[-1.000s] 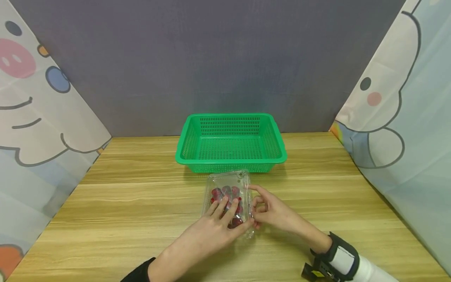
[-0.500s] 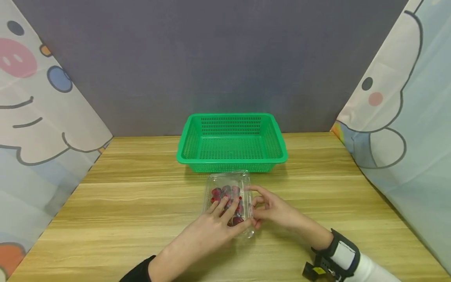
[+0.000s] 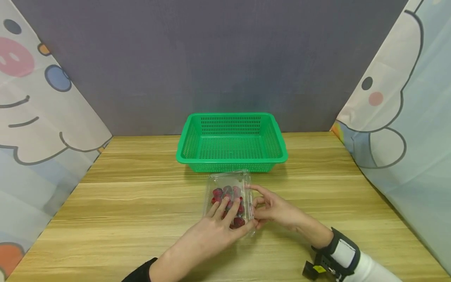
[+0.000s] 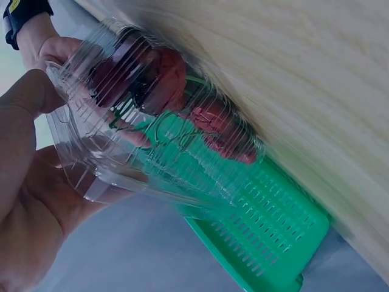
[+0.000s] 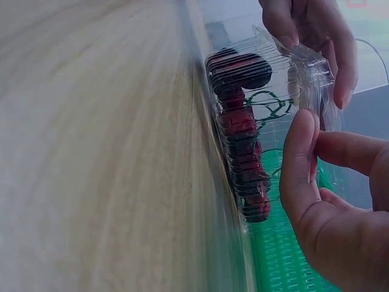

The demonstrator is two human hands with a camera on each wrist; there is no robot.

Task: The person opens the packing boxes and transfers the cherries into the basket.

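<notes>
A clear plastic clamshell box [image 3: 229,179] lies on the wooden table, with dark red round fruits [image 3: 218,192] inside; thin green stems show among them in both wrist views. My left hand [image 3: 215,229] rests across the lid, fingers spread and straight, its thumb reaching the box's right edge. From the right, my right hand [image 3: 271,209] pinches the rim between thumb and curled fingers, while its index finger stretches along the edge farther up. In the right wrist view, the right thumb [image 5: 299,146] presses the rim from the near side. The left palm hides part of the box's near end.
Right behind the box stands a green perforated basket [image 3: 230,161] with nothing in it. A grey panel [image 3: 225,66] rises at the back. Printed cartoon cloths [image 3: 384,117] hang along both sides of the wooden table [image 3: 141,207].
</notes>
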